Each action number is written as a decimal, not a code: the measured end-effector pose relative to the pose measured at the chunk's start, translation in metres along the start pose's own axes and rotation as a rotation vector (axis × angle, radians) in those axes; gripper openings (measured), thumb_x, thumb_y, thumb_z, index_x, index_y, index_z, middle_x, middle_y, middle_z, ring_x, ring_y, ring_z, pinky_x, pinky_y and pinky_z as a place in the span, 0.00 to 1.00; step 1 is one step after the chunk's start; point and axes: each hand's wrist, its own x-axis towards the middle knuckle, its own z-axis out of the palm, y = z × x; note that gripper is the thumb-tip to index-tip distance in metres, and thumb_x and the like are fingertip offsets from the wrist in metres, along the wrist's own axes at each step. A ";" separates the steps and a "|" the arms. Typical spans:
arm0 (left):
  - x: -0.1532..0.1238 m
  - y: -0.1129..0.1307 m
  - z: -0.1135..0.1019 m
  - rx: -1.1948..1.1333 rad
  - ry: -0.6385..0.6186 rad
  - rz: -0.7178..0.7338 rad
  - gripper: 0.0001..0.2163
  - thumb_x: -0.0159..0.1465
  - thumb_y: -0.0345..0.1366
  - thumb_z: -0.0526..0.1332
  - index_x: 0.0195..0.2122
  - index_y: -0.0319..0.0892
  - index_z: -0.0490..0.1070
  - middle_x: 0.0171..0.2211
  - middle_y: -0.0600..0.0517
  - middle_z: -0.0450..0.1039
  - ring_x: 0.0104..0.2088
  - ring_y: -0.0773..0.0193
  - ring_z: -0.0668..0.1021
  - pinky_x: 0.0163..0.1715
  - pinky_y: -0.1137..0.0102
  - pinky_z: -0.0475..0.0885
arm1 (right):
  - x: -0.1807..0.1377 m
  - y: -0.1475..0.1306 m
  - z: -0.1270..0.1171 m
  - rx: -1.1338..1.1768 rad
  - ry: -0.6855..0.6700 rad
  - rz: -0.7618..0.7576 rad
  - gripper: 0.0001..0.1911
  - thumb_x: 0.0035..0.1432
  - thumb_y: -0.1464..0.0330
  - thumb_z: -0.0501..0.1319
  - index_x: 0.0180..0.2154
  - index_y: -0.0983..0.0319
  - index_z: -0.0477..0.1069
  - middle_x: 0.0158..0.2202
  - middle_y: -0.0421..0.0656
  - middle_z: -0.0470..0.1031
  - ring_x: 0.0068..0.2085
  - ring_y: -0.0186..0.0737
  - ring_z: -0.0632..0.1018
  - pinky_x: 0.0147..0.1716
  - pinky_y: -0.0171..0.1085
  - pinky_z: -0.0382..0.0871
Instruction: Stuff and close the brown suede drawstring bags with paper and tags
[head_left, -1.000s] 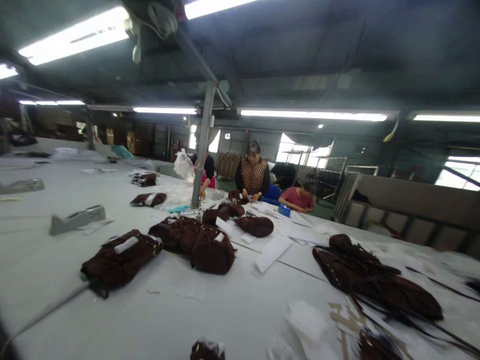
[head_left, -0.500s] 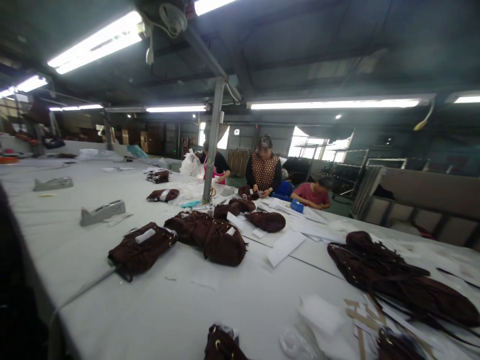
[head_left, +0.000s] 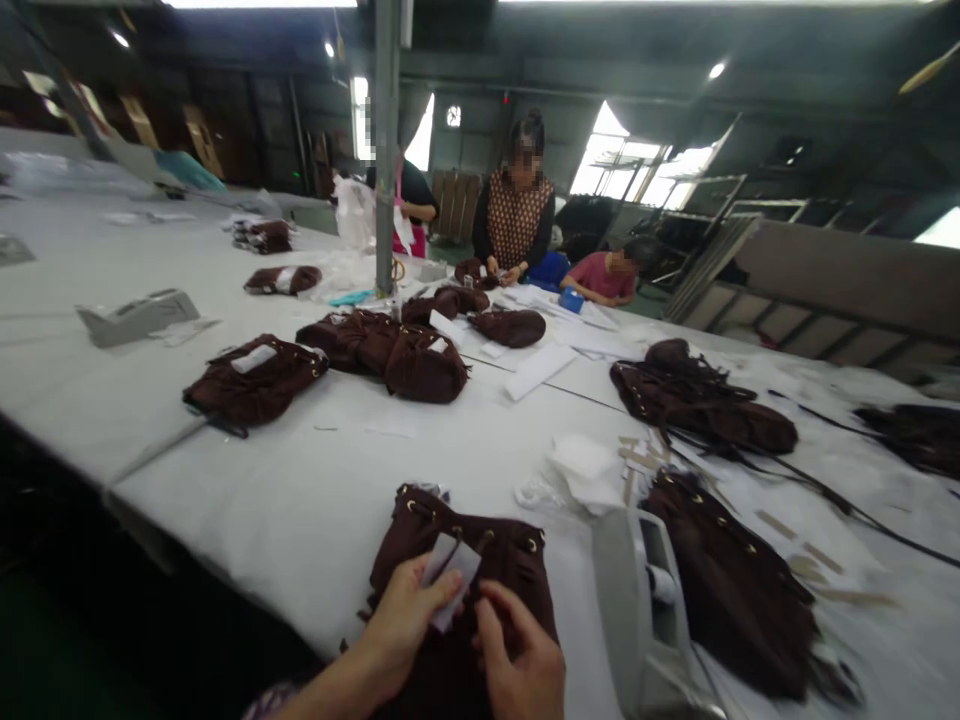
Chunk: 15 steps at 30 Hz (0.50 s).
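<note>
A dark brown drawstring bag lies on the white table right in front of me. My left hand rests on the bag and pinches a small white card between thumb and fingers. My right hand lies beside it on the bag, fingers curled against the fabric just below the card; whether it grips anything is unclear.
A grey tape dispenser stands just right of my hands, with another brown bag behind it. More brown bags and white paper scraps lie across the table. Three people work at the far end beside a metal post.
The view has tilted down from the hall to the near table edge. My two hands, the bag under them and the tape dispenser have come into sight.
</note>
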 end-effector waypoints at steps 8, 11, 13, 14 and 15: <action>-0.001 0.009 -0.016 0.133 -0.090 -0.032 0.21 0.55 0.49 0.63 0.41 0.37 0.68 0.28 0.52 0.70 0.25 0.68 0.70 0.24 0.74 0.62 | 0.046 -0.022 0.002 0.451 -0.395 0.521 0.23 0.43 0.51 0.66 0.27 0.63 0.64 0.14 0.29 0.57 0.13 0.21 0.51 0.11 0.26 0.40; 0.001 0.010 -0.020 0.289 -0.039 0.003 0.21 0.57 0.49 0.61 0.43 0.38 0.64 0.28 0.52 0.72 0.27 0.65 0.73 0.26 0.72 0.65 | 0.053 -0.023 0.005 0.473 -0.461 0.566 0.21 0.43 0.55 0.67 0.25 0.62 0.61 0.14 0.29 0.58 0.13 0.20 0.50 0.11 0.27 0.37; 0.001 0.010 -0.022 0.316 -0.030 0.006 0.20 0.57 0.49 0.61 0.42 0.39 0.63 0.28 0.52 0.72 0.27 0.64 0.74 0.27 0.71 0.66 | 0.056 -0.023 0.007 0.453 -0.484 0.585 0.19 0.44 0.57 0.66 0.24 0.62 0.60 0.14 0.29 0.58 0.13 0.20 0.50 0.12 0.27 0.37; 0.000 0.010 -0.022 0.305 -0.022 0.019 0.20 0.56 0.49 0.61 0.41 0.39 0.64 0.29 0.52 0.72 0.27 0.64 0.74 0.27 0.71 0.67 | 0.057 -0.024 0.008 0.437 -0.479 0.585 0.19 0.45 0.57 0.66 0.24 0.62 0.59 0.13 0.29 0.57 0.13 0.20 0.50 0.12 0.27 0.37; -0.001 0.010 -0.022 0.283 -0.010 0.040 0.19 0.56 0.48 0.62 0.40 0.39 0.65 0.29 0.52 0.72 0.27 0.64 0.74 0.28 0.71 0.67 | 0.057 -0.025 0.009 0.419 -0.468 0.579 0.18 0.46 0.58 0.65 0.23 0.61 0.59 0.13 0.29 0.56 0.12 0.21 0.50 0.12 0.27 0.37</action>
